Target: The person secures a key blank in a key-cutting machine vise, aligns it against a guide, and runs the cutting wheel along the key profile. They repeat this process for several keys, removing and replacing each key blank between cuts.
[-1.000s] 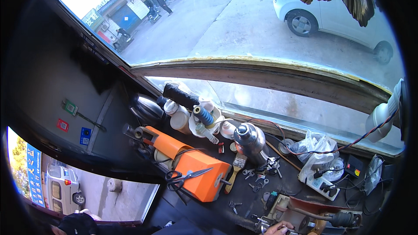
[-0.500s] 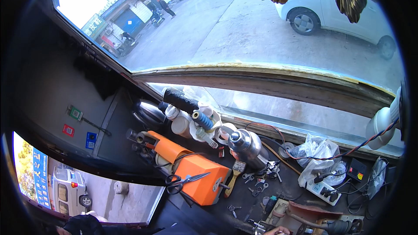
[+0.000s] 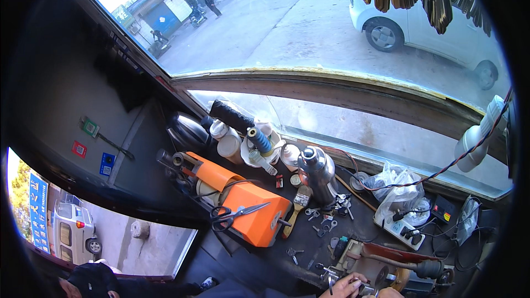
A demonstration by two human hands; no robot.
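Key-cutting machine lies left-to-right along the workbench's near edge, left hand closer than right hand to its left end, both grips impossible to tell

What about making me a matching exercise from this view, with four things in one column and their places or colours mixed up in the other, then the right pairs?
Column one:
1. left hand
2. scissors
3. metal flask
4. power strip

Column two:
A. lying on the orange machine
B. white, with black plugs in it
C. at the picture's lower edge
D. silver, standing near the brush

Right pairs: 1-C, 2-A, 3-D, 4-B.
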